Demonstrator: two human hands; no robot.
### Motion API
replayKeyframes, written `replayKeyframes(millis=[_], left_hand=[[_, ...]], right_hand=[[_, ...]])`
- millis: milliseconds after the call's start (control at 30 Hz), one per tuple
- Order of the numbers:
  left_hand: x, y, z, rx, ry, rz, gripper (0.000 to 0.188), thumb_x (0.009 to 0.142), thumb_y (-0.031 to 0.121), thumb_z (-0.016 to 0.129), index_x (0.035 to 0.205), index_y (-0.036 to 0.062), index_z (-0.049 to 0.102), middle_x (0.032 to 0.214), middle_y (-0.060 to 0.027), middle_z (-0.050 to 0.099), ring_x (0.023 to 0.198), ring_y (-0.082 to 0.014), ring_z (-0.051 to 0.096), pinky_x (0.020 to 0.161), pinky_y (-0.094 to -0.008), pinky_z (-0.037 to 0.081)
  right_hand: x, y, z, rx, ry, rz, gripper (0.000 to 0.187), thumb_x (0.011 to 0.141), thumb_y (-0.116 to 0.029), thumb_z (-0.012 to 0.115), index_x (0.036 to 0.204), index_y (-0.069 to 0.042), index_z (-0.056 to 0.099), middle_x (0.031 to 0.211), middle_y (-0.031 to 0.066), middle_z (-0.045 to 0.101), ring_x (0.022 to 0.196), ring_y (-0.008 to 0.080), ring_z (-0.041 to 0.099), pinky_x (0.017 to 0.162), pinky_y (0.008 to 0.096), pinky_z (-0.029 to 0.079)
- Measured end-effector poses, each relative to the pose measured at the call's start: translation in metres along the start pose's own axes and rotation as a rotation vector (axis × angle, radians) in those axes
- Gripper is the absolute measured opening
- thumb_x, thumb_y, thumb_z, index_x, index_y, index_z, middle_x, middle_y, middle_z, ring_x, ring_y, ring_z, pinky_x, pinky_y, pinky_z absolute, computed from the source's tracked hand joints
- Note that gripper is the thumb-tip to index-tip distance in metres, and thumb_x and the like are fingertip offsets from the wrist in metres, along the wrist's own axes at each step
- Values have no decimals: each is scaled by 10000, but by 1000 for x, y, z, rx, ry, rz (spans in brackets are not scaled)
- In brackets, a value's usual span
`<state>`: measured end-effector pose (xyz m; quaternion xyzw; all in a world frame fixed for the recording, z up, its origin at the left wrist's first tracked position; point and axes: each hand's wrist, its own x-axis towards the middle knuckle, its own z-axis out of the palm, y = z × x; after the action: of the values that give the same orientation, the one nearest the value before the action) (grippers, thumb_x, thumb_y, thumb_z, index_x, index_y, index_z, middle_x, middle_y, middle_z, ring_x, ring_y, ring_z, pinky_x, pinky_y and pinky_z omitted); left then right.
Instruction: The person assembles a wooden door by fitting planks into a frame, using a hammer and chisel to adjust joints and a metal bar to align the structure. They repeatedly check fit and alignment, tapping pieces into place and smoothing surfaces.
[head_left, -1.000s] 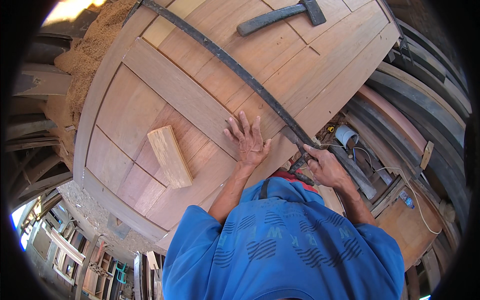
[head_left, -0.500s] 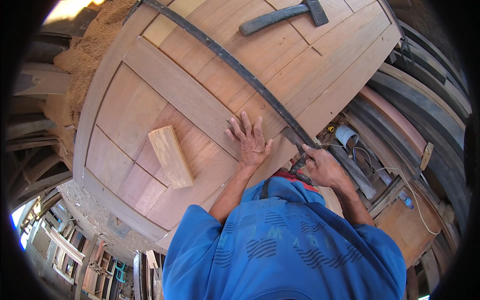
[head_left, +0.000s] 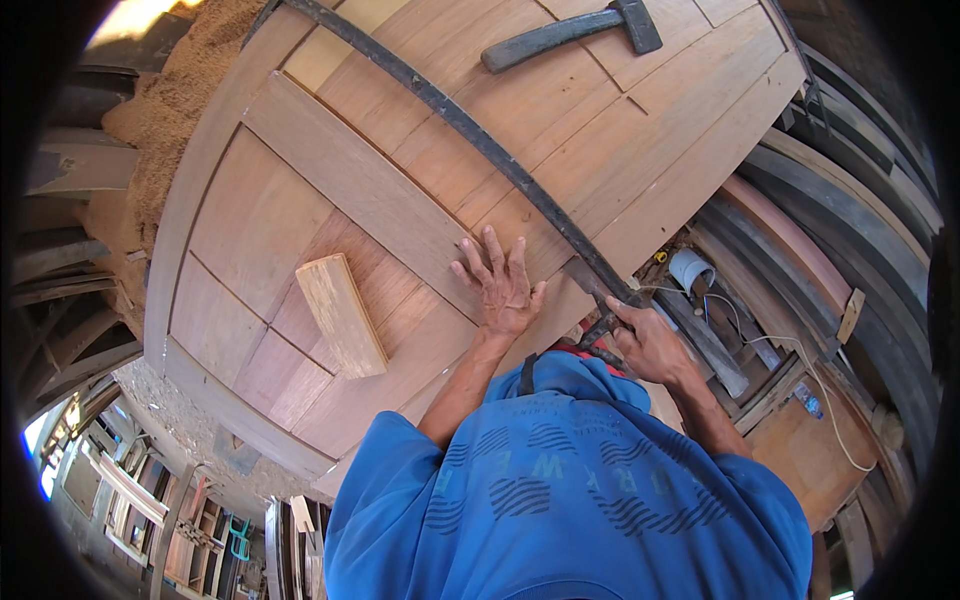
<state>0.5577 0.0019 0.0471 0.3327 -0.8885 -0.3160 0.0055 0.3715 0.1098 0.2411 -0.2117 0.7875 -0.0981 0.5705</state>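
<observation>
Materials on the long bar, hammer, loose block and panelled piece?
Long bar: probably steel, dark and worn; slim, rigid-looking, with pale specks.
Hammer: head likely steel, dark and blocky; handle also dark, wood or metal unclear.
Loose block: wood, raw-looking; pale, streaky face.
Panelled piece: wood, apparently unvarnished; grain shows, looks matt. Solid or veneer: can't tell.

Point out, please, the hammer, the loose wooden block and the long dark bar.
Hammer (head_left: 560, 37), head view: on its handle.
Loose wooden block (head_left: 342, 316), head view: middle of upper face.
Long dark bar (head_left: 480, 137), head view: middle of its length.
</observation>
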Motion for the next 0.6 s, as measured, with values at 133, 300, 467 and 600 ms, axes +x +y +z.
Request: replayKeyframes(millis=[133, 300, 467, 600], left_hand=[[1, 1, 0, 2, 13, 0, 839, 871, 503, 628, 1537, 92, 326, 1665, -311, 63, 1490, -582, -65, 1103, -765, -103], [1, 2, 0, 19, 13, 1, 835, 872, 504, 622, 1536, 91, 328, 1665, -313, 59, 1493, -578, -61, 1106, -763, -104], [1, 2, -2, 32, -16, -11, 825, 879, 509, 612, 1530, 86, 334, 1664, -317, 56, 1494, -578, -62, 1106, -763, -108], [1, 2, -2, 33, -6, -3, 809, 889, 511, 597, 1526, 83, 341, 1662, -322, 59, 1497, -576, -70, 1111, -757, -115]], right_hand=[[0, 6, 4, 33, 29, -5, 623, 818, -56, 502, 1423, 94, 509, 839, 246, 658, 675, 251, 629, 728, 379, 517], [-2, -1, 0, 7, 13, 47, 597, 850, -69, 526, 1436, 43, 521, 784, 278, 671, 694, 294, 711, 742, 411, 553], [-2, -2, -2, 17, -12, 84, 594, 846, -77, 528, 1428, 46, 529, 869, 298, 692, 731, 296, 724, 765, 409, 555], [-2, 3, 1, 17, 15, 42, 594, 840, -80, 525, 1419, 52, 534, 1003, 323, 698, 808, 310, 742, 815, 407, 555]])
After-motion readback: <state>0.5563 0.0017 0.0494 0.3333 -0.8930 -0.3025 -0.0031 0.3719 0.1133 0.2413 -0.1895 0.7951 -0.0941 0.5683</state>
